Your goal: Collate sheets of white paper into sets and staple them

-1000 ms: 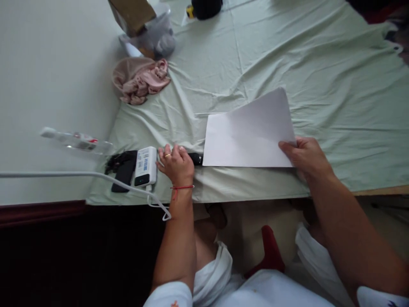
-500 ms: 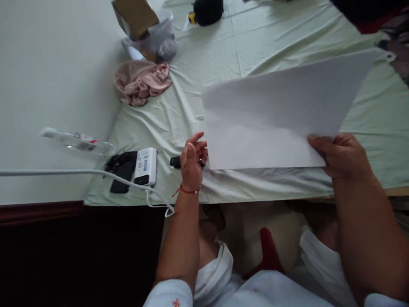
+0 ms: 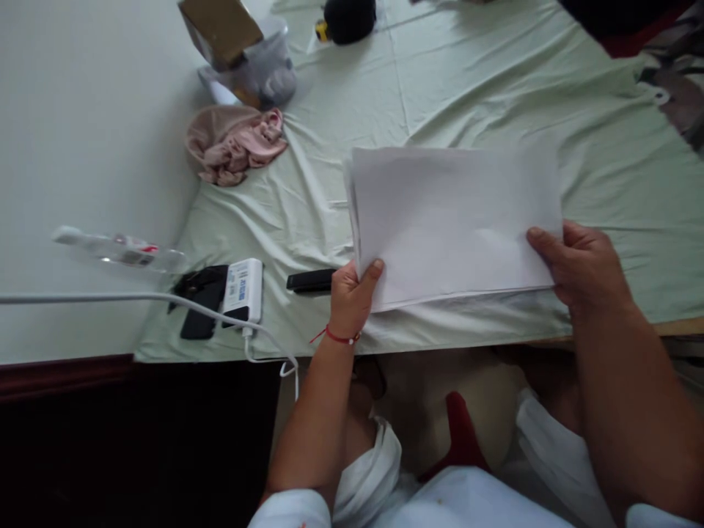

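Several sheets of white paper are held in a loose stack above the green cloth, their left edges slightly apart. My left hand grips the stack's lower left corner, thumb on top and fingers hidden beneath. At the right edge, my right hand pinches the paper, its thumb lying on the top sheet. A black stapler-like object lies on the cloth just left of my left hand, and its right end is hidden behind that hand.
Left on the green cloth are a white power bank with a cable, a black phone and a clear plastic bottle. Farther back sit a crumpled pink cloth, a cardboard box and a black rounded object.
My left hand has moved right and closed on the paper's lower left corner. The sheets' upper right part, stretched far out before, has come in to a more even stack.
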A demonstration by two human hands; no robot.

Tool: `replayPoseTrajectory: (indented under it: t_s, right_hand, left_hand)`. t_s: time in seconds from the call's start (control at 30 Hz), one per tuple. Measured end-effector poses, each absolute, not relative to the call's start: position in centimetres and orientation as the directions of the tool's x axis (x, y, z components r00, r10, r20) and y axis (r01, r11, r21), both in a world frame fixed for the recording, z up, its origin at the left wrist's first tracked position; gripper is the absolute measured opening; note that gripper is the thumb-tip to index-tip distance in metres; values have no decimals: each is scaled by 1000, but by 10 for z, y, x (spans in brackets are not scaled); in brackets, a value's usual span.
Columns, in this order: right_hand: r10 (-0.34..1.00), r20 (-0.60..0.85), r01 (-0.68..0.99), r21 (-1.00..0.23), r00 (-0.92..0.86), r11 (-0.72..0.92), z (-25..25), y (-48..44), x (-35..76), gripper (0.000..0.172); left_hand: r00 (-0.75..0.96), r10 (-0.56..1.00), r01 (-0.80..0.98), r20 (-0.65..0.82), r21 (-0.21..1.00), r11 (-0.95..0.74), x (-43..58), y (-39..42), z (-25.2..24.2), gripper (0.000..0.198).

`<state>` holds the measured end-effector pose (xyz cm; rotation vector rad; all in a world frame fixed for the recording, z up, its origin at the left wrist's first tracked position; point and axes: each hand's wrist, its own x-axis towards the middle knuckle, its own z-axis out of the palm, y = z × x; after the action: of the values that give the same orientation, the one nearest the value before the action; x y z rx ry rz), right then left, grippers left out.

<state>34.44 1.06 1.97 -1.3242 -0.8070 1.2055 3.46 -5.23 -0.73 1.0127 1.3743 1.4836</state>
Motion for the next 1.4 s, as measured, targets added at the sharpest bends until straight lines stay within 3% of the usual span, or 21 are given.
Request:
replayPoseTrajectory:
  t_s: [0.13,0.23,0.33,0.53,0.7,0.87,1.07,1.27,1.4]
  right_hand:
    - [941,-189,-128,-979,279,-158,24,11,343,14]
    - [915,-182,-155,-979,359,-134,27,13,343,14]
    - [888,-193,-181,-975,417,-127,27,14,343,14]
    - [880,-192,-186,-975,435,-121,20,17,344,10]
    - [832,-191,-201,-975,522,-98,21,21,345,12]
    - [831,-197,-219,-971,519,-94,25,22,345,16]
    - [832,-198,-231,-969,518,-87,24,27,348,19]
    - [864,-216,-219,-967,455,-127,22,24,348,12]
    - [881,-209,-223,-967,424,-122,17,23,349,12]
  left_hand:
    - [-324,937,-188,-129,980,70,44,-52,-2,43]
    - [-261,953,-239,-154,967,91,47,-53,3,40]
    - [-205,965,-223,-166,968,119,47,-52,5,46]
    - [-305,937,-181,-169,977,117,50,-47,0,61]
    - [-215,965,-222,-148,970,99,50,-47,4,57]
    - [-269,944,-212,-193,968,138,51,-47,1,60]
    - [-213,958,-273,-193,953,131,52,-47,1,52]
    - [-293,937,-328,-193,940,91,47,-46,-4,47]
    - [-366,921,-264,-134,964,36,45,-43,-10,45]
